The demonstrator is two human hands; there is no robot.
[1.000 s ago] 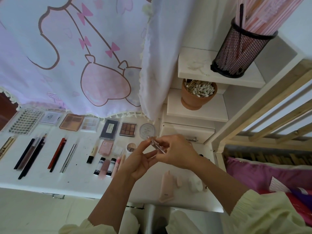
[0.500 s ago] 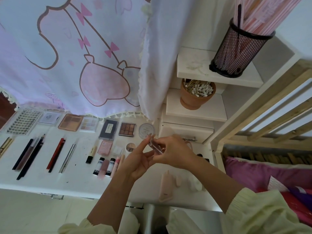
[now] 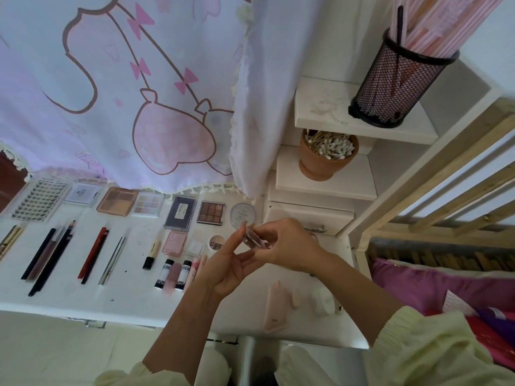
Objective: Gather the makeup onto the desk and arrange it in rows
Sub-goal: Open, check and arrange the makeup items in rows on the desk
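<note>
The right hand [image 3: 289, 243] covers most of the small clear tube [image 3: 252, 237]. The left edge cuts off the gold sticks [image 3: 9, 240], and the left hand [image 3: 228, 270] hides part of the pink tubes [image 3: 194, 268].

Very little differs. The right hand [image 3: 289, 243], pinching a small clear tube [image 3: 255, 237] of rosy makeup, has drifted slightly left and up, toward the centre of the frame. The left hand [image 3: 231, 266] has lifted a little with it (index fingertip now at the tube's upper end). The tube looks broader and rosier than before.
</note>
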